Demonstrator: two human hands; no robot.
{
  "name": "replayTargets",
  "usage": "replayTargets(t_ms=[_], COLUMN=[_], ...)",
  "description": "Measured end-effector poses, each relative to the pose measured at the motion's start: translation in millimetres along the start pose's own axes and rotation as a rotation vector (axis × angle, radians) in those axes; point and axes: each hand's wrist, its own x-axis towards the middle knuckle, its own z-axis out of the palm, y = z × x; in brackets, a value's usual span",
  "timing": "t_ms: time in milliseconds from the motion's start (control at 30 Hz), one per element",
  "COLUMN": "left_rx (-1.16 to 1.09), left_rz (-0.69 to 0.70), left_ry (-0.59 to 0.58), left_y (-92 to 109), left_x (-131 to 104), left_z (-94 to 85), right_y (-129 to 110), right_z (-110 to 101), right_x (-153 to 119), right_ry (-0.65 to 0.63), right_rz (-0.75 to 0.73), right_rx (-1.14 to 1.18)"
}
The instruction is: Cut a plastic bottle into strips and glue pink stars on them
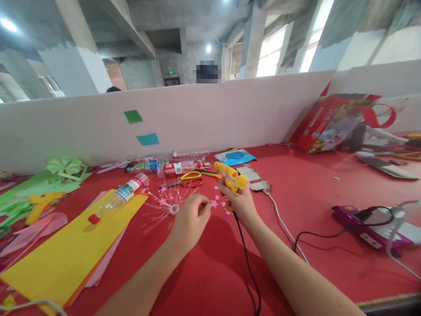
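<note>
— Bare forearms [297, 267] nearest, cut off below. Fingers?
— Right hand [244, 202]: clamped around a yellow glue gun [228, 171]. Left hand [189, 219], left of the gun: curled; can't tell whether fingertips meet.
— Beside the gun?
— Pink stars [214, 203], left; farther left, splayed clear plastic [174, 209], faint strips.

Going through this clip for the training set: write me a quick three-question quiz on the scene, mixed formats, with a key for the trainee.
1. Which hand holds a yellow glue gun?
2. True or false: the red-capped bottle lies on its side on the yellow paper.
3. What colour are the small stars on the table? A) green B) pink C) blue

Key: 1. The right hand. 2. True. 3. B.
</note>
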Motion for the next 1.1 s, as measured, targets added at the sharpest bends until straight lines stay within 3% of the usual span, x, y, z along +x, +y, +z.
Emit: replayTargets(t_ms=[100, 233, 567, 800, 1100], left_rx=[-0.241, -0.33, -0.145, -0.098, 0.018], left_rz=[-0.126, -0.15, 0.05, 0.094, 0.125], left_ry=[0.011, 0.049, 0.115, 0.47, 0.597], left_y=[-7, -13, -12, -19, -28], left_x=[-3, -10, -23, -18, -11], left_z=[-15.1, -14.8, -18.6, -39.5, -43.6], right_y=[-3, -4, -10, -17, -20], right_z=[9, 16, 18, 14, 18], right_x=[-13, -25, -35, -38, -45], right_ry=[-0.148, -0.314, -0.291, -0.249, -0.435], right_rz=[-0.015, -0.035, -0.005, -0.098, -0.073], right_rx=[0.003, -0.046, -0.079, 0.012, 0.052])
